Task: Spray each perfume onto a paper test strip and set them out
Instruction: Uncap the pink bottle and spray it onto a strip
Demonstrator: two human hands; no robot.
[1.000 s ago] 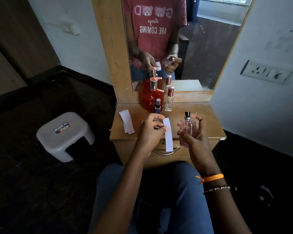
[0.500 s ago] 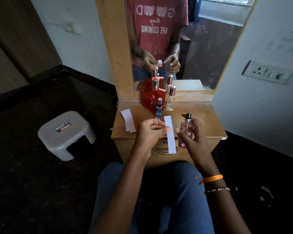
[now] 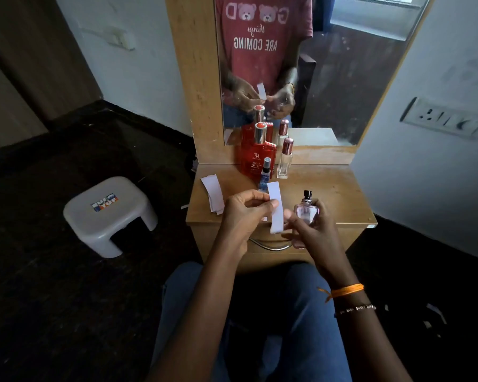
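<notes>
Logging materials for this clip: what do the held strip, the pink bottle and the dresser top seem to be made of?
The strip in the left hand looks like matte white paper: thin, flat, no sheen. The pink bottle in the right hand seems clear glass, possibly plastic, tinted pink, with a black sprayer. The dresser top looks like light wood or laminate with visible grain.

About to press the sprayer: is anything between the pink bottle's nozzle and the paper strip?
Nothing visible. The right hand holds the pink perfume bottle upright beside the paper test strip, pinched in the left hand. Only open air shows between the black nozzle and the strip.
</notes>
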